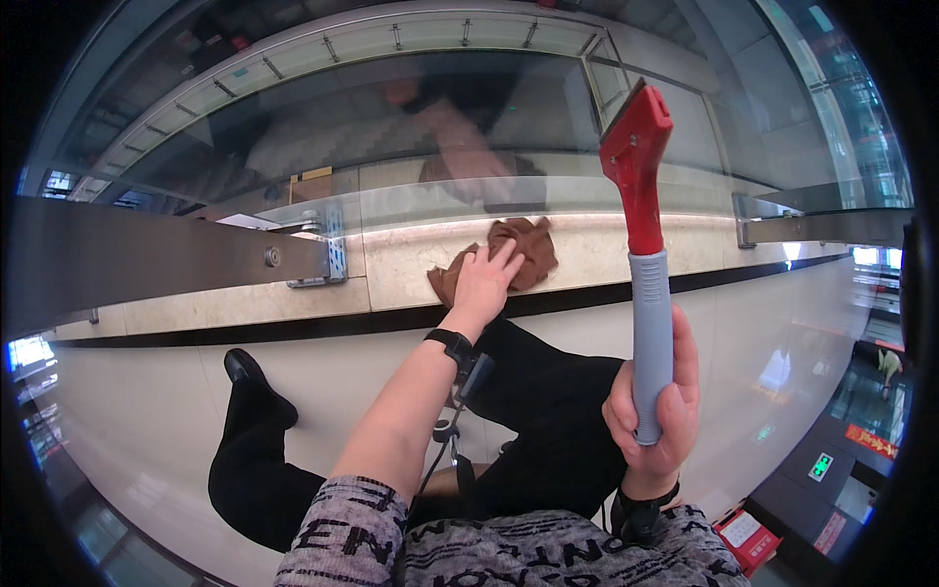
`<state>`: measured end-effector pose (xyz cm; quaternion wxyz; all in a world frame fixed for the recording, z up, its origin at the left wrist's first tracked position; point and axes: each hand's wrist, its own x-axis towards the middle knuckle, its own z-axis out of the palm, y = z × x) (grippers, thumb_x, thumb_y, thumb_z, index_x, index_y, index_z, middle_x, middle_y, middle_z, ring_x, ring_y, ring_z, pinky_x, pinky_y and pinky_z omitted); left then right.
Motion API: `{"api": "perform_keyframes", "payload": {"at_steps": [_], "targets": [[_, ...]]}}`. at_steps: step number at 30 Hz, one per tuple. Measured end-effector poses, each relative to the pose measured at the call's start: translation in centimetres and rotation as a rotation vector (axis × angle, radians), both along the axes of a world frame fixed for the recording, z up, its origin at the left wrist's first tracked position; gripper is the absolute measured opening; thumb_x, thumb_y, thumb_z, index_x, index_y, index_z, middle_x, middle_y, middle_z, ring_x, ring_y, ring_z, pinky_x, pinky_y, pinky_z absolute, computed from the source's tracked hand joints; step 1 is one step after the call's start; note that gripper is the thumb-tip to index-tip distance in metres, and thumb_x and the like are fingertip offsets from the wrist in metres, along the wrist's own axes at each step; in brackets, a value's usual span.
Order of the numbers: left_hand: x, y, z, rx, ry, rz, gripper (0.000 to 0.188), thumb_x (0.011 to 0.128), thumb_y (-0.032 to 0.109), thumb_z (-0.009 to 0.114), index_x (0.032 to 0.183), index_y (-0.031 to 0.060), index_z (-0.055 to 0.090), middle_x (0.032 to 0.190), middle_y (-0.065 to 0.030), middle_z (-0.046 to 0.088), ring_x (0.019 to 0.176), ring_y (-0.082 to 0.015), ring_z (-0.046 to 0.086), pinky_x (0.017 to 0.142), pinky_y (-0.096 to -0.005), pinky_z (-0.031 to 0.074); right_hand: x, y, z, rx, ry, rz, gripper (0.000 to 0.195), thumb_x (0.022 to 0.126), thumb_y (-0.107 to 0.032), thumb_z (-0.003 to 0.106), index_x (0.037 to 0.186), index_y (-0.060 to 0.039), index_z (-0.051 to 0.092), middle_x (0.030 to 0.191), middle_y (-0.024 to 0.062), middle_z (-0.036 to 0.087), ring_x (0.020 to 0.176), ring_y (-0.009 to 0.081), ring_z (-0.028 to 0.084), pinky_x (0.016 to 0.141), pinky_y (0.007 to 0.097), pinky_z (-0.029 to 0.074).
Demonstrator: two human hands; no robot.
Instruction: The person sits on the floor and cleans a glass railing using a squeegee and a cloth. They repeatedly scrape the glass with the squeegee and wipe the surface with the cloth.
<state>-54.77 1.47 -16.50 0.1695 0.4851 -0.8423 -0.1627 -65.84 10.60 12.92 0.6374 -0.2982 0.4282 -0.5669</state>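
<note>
My right hand (pixel 660 418) holds a scraper upright by its ribbed grey handle (pixel 650 330). The scraper's red head (pixel 637 147) points away from me, and its thin metal blade edge faces up and to the left. Ahead of me, my left hand (pixel 484 282) lies on a crumpled brown cloth (pixel 532 253), its fingers spread over the folds. The cloth rests on a beige stone ledge (pixel 403 257) at the foot of a glass panel (pixel 477 194). The underside of my left hand is hidden.
Metal rails with fittings reach the ledge at left (pixel 183 253) and right (pixel 814 226). A dark strip (pixel 587 297) borders the pale glossy floor (pixel 733 367). My black-clad leg (pixel 253 433) stretches left. A red box (pixel 748 541) stands at lower right. Reflections cross the glass.
</note>
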Motion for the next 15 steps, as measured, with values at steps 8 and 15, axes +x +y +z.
{"api": "perform_keyframes", "payload": {"at_steps": [8,15], "targets": [[9.6,4.9,0.9,0.111,-0.090,0.207,0.066,0.063,0.003,0.066,0.124,0.0210,0.052,0.136,0.0001,0.046,0.108,-0.0273,0.051,0.091,-0.0412,0.042,-0.9,-0.8,1.3,-0.054,0.144,0.067,0.063,0.092,-0.016,0.050,0.147,-0.0045,0.022,0.099,0.0133,0.056,0.055,0.0078,0.045,0.037,0.0173,0.034],[17.8,13.8,-1.4,0.626,-0.003,0.613,0.061,0.064,0.007,0.066,0.121,0.0154,0.046,0.123,-0.0117,0.051,0.102,-0.0373,0.056,0.085,-0.0483,0.046,-2.7,-0.4,1.7,-0.189,0.204,0.211,0.056,0.094,-0.014,0.048,0.147,-0.0086,0.027,0.072,0.0039,0.050,0.054,0.0044,0.041,0.040,0.0156,0.033]]}}
